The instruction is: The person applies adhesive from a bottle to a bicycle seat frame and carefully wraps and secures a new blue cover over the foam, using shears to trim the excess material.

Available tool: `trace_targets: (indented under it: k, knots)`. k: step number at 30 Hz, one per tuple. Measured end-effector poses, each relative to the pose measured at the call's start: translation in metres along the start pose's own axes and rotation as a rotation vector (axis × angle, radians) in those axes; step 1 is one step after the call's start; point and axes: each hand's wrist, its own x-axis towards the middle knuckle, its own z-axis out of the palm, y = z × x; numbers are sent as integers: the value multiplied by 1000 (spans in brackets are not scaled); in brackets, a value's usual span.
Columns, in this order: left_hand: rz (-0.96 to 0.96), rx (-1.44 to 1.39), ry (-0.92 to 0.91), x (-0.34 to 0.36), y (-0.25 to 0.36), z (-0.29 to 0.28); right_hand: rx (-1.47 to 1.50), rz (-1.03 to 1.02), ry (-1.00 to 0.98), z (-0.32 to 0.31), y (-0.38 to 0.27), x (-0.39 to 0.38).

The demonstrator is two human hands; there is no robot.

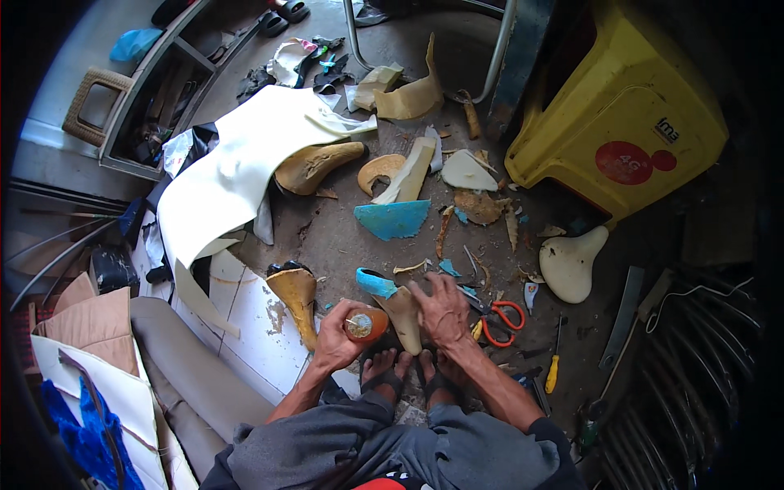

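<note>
My left hand (333, 341) is wrapped around an orange-brown container (377, 325) with a round, greyish top. Between my hands, near my feet, a tan saddle (402, 320) lies with its narrow end toward me and a blue layer (376, 282) on its wide end. Beside its right edge is my right hand (445, 312), fingers apart and nothing visible in them; whether it touches the saddle I cannot tell. Orange-handled scissors (504, 324) lie right of that hand. Another tan saddle (296, 296) rests to the left of the container.
A large white sheet (237, 155) spreads across the left. Beyond my hands lie a brown saddle (314, 169), a blue piece (392, 219) and scraps. To the right are a cream saddle (573, 263), a yellow-handled screwdriver (554, 371) and a yellow plastic chair (616, 122).
</note>
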Motion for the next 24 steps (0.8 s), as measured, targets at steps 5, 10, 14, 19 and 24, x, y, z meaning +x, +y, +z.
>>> trace_targets:
  k: [5,10,14,19,24]
  knots:
    - [-53,-72,13,-3,5,-1,88,-152,10,-16,-15,9]
    - [16,47,14,-2,3,1,40,-24,-43,-11,-4,14]
    - [-49,-19,23,-4,6,-2,101,-132,-56,-12,-15,8]
    - [-40,-29,44,-5,11,-4,112,-38,13,-13,-6,2]
    - [-107,-211,196,-2,7,-12,-37,68,-37,2,14,-16]
